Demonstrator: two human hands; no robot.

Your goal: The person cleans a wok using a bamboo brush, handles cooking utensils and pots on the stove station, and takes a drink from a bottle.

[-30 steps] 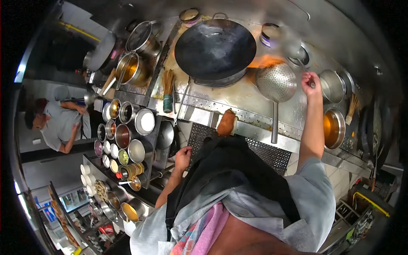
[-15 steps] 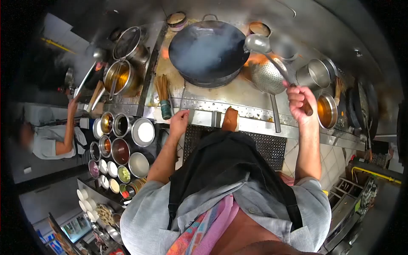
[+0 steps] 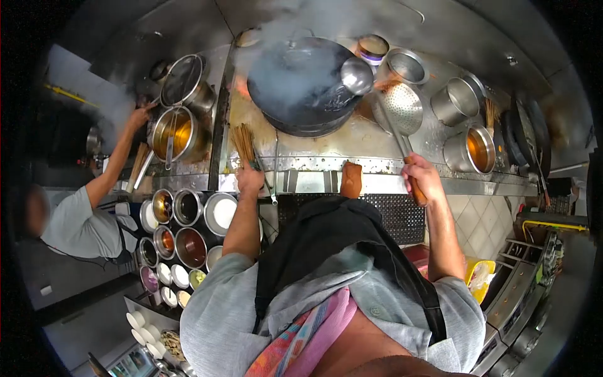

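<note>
A bamboo wok brush [image 3: 242, 142] stands at the front left of the stove, its handle gripped in my left hand [image 3: 251, 180]. Closed round the wooden-ended handle of a ladle [image 3: 394, 129] is my right hand [image 3: 424, 180]. The ladle's bowl is above the right side of a large black wok [image 3: 301, 119]. Steam rises from the wok and hides part of its inside; a wet glint shows near the ladle. Beneath the ladle's handle lies a perforated strainer [image 3: 405, 108].
Metal pots [image 3: 455, 102] and a pot of amber liquid [image 3: 478, 149] line the right side. Bowls of sauces and seasonings [image 3: 190, 246] stand at left. A co-worker's arm [image 3: 113, 164] reaches toward pots there. A brown block-like thing [image 3: 352, 180] rests on the stove's front edge.
My left hand has moved onto the wok brush and closed round its handle. My right hand has come lower and left, bringing the ladle's bowl over the wok. The co-worker's arm reaches farther forward.
</note>
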